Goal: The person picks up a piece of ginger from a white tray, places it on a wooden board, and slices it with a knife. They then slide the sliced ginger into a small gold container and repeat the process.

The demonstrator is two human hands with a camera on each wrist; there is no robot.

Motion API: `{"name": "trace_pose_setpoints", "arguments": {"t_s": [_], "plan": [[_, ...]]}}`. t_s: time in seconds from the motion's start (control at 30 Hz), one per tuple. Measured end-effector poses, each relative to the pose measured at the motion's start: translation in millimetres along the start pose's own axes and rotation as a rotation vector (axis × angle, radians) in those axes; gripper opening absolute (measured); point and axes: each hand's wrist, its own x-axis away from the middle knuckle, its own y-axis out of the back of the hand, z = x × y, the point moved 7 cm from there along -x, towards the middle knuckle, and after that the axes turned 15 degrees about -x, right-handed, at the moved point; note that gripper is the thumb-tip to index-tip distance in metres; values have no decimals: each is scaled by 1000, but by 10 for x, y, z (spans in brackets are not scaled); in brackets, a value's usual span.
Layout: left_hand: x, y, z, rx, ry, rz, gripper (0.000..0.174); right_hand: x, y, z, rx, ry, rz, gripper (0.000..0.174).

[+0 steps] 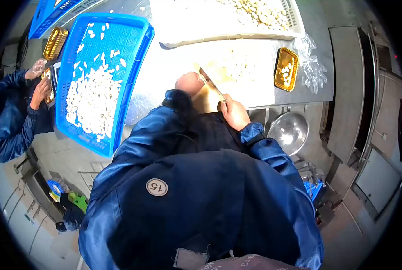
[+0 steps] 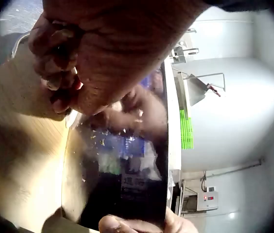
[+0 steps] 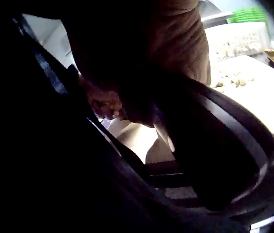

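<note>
My right hand [image 1: 235, 113] grips the dark handle of a cleaver [image 1: 213, 84], its broad shiny blade standing on edge over a pale cutting board [image 1: 259, 51]. Beside the blade, my left hand [image 1: 189, 83] curls its fingers down at the board. In the left wrist view these fingers pinch a small pale piece of food [image 2: 70, 118] right at the cleaver's edge, mostly hidden by the hand. Crumbs stick to the mirror-like blade [image 2: 112, 160]. Past the blade, several pale pieces [image 1: 238, 67] lie scattered on the board. In the right wrist view the dark handle [image 3: 219, 141] fills the foreground.
A blue crate [image 1: 140, 54] of white slices stands at left, a white basket [image 1: 295, 20] of yellowish pieces at the back. A gold tray [image 1: 278, 74] and crumpled clear plastic [image 1: 312, 67] lie right. Another person's hands [image 1: 39, 87] work at far left; a metal bowl [image 1: 289, 132] is below.
</note>
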Motion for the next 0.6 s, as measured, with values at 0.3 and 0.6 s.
{"name": "trace_pose_setpoints", "arguments": {"t_s": [0.3,0.6], "plan": [[193,82,618,614,36,-76,24,83,-89,-2,-256,-19,86,27],[-26,-50,-255,70,-101,-274,38,132,370,-381,-358,-192,-234,30]]}}
